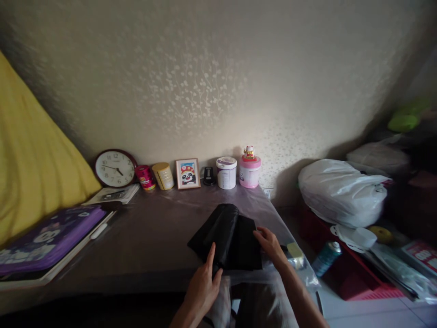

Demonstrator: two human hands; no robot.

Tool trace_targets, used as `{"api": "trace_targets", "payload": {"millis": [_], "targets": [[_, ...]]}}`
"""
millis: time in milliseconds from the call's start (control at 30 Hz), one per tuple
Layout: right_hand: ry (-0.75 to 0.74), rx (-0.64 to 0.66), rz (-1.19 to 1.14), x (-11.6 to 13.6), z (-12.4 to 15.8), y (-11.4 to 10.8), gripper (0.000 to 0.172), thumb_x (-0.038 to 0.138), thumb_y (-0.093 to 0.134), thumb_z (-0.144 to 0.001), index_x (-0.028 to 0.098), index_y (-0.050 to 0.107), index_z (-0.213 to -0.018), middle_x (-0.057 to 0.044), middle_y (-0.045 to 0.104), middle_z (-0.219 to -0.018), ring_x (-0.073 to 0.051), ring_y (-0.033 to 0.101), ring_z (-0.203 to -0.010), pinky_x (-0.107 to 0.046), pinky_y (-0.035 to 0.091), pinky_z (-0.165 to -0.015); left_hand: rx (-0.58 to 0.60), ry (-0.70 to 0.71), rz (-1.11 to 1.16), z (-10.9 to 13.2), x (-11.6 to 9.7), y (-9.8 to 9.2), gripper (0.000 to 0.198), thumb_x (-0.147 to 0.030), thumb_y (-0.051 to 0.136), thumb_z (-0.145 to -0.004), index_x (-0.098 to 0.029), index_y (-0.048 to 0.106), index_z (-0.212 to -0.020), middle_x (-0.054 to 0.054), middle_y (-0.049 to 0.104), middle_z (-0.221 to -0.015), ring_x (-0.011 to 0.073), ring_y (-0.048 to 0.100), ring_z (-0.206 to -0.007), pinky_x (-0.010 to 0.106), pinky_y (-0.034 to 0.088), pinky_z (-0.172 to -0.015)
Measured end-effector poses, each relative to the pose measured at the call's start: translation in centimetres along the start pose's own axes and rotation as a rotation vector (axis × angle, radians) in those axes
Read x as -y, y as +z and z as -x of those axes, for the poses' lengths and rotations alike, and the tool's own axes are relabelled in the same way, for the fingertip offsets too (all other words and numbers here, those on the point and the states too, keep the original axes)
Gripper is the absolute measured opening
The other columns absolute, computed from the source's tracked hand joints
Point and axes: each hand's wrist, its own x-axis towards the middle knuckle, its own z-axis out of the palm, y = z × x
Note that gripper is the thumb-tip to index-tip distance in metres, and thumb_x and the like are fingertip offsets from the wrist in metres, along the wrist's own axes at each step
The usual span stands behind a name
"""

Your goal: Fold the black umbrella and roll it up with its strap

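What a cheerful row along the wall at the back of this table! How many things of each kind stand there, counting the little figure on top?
Round containers: 4 (magenta can, yellow tin, white-and-purple tub, pink tub)
Clock: 1
Framed picture: 1
Small black object: 1
Figurine on the pink tub: 1
Total: 8

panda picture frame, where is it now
In the head view, the panda picture frame stands left of centre near the wall, between the yellow canister and the small black object.
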Motion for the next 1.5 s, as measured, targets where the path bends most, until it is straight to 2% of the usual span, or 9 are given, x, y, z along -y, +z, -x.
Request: {"api": "trace_targets", "payload": {"millis": [100,267,533,933,1100,1267,1500], "targets": [[0.056,0.041,-0.207,0.6,0.4,0.5,0.047,0.043,0.061,-0.067,0.013,0.06,-0.103,-0.001,0.065,-0.068,-0.018,0.062,-0.061,-0.024,0.044,-0.044,-0.009,0.008,-0.014,0.0,0.1,0.1,0.063,-0.025,0.038,-0.088,-0.022,0.009,-0.144,0.008,0.056,-0.127,0.0173,0.059,-0.107,0.024,0.042,-0.087],[0.117,0.067,-0.454,1.6,0.7,1.3,0.043,0.036,0.07,-0.059,0.014,0.062,-0.096,-0.002,0.069,-0.071,-0.019,0.064,-0.063,-0.025,0.049,-0.051,0.0,0.006,-0.017,0.1,0.0,0.1,0.064,-0.026,0.04,-0.088,-0.023,0.01,-0.144,0.007,0.055,-0.129,0.0164,0.058,-0.108,0.022,0.041,-0.088],[0.067,0.17,-0.63,3.4,0.7,1.9,0.041,0.034,0.072,-0.059,0.015,0.065,-0.095,-0.003,0.07,-0.075,-0.019,0.066,-0.068,-0.026,0.051,-0.059,-0.021,0.018,-0.048,0.1,0.0,0.2,0.065,-0.025,0.041,-0.087,-0.021,0.01,-0.144,0.007,0.059,-0.124,0.0159,0.061,-0.102,0.021,0.042,-0.085],[0.064,0.167,-0.676,6.2,-0.1,4.6,0.048,0.032,0.073,-0.059,0.014,0.063,-0.102,-0.002,0.069,-0.074,-0.017,0.064,-0.065,-0.025,0.049,-0.056,0.001,0.029,-0.122,0.3,-0.3,0.2,0.065,-0.022,0.039,-0.087,-0.019,0.008,-0.144,0.009,0.062,-0.118,0.0183,0.061,-0.101,0.024,0.042,-0.085],[0.056,0.134,-0.671,7.1,-0.4,6.0,0.053,0.03,0.075,-0.057,0.012,0.06,-0.105,0.002,0.062,-0.063,-0.013,0.06,-0.058,-0.023,0.047,-0.052,-0.001,0.049,-0.126,0.4,-0.4,0.2,0.066,-0.022,0.04,-0.087,-0.018,0.008,-0.144,0.01,0.059,-0.122,0.0175,0.061,-0.102,0.023,0.042,-0.087],[-0.013,0.076,-0.595,7.1,-1.2,7.8,0.054,0.026,0.075,-0.054,0.01,0.058,-0.104,0.007,0.054,-0.054,-0.011,0.054,-0.05,-0.022,0.046,-0.046,-0.006,0.074,-0.13,0.4,-0.1,0.4,0.064,-0.024,0.04,-0.086,-0.014,0.012,-0.144,0.011,0.059,-0.123,0.0172,0.06,-0.103,0.022,0.041,-0.089],[-0.141,0.053,-0.355,5.9,-2.4,9.5,0.048,0.028,0.067,-0.063,0.011,0.056,-0.107,0.006,0.057,-0.056,-0.012,0.056,-0.05,-0.023,0.046,-0.046,-0.02,0.065,-0.157,0.3,0.1,0.5,0.058,-0.025,0.038,-0.085,-0.009,0.025,-0.14,0.014,0.054,-0.128,0.0192,0.055,-0.112,0.025,0.04,-0.093]]}}
